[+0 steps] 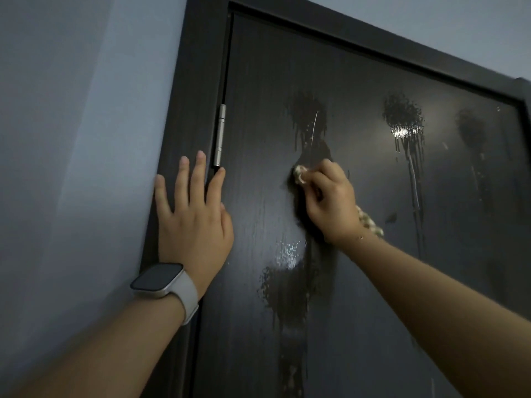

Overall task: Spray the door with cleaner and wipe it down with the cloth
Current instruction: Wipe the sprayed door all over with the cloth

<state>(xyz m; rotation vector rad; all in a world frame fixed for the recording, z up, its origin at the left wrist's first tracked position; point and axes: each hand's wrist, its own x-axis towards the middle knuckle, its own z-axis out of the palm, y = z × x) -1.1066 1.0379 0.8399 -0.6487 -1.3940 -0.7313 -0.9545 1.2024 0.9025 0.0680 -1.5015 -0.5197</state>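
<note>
Head view: your right hand (327, 202) grips a bunched pale cloth (300, 174) and presses it against the dark door (359, 173), just below a wet spray patch (309, 116) — further patches run in streaks to the right and below. Your left hand (195, 214), fingers straight and spread, lies flat across the door frame (198, 81) beside the metal hinge (220, 135); a watch (161, 278) sits on that wrist.

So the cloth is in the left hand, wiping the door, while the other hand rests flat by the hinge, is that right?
Not quite: the head view shows the cloth in the right hand, wiping the door; the left hand rests flat by the hinge.
</note>
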